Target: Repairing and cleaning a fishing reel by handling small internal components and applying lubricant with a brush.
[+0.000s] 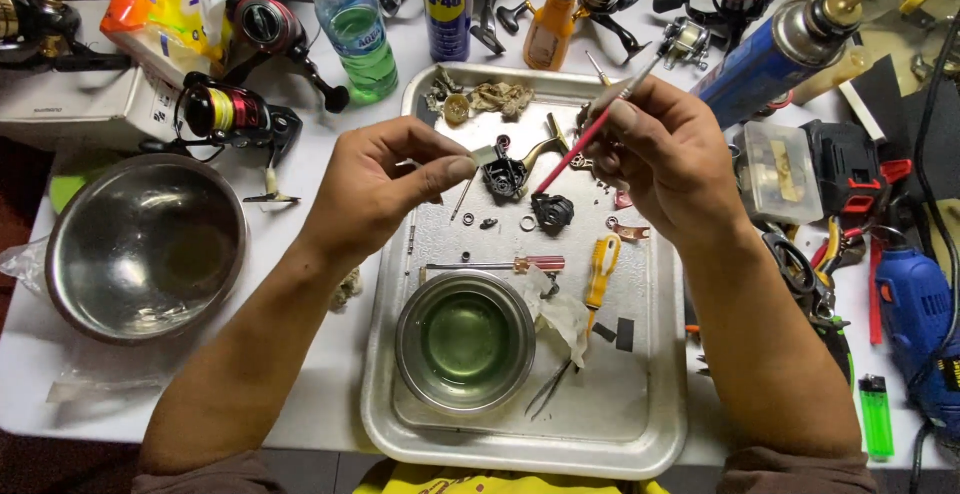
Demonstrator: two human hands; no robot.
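Our left hand (385, 189) pinches a small grey part (485, 156) over the tray (640, 424). Our right hand (660, 159) grips a red brush (580, 144), tip beside the black reel body (505, 176).

A small matt grey metal part (486, 155) is pinched in the left hand (385, 189); a thin brush (592, 130) with a glossy red handle is held in the right hand (665, 159). A dull, scuffed metal tray (655, 374) is seen beneath them. Near its front edge, a brushed-steel bowl (464, 340) with greenish liquid is set, beside crumpled white paper (562, 314). By the table's left edge, a larger polished steel bowl (145, 244) is seen.
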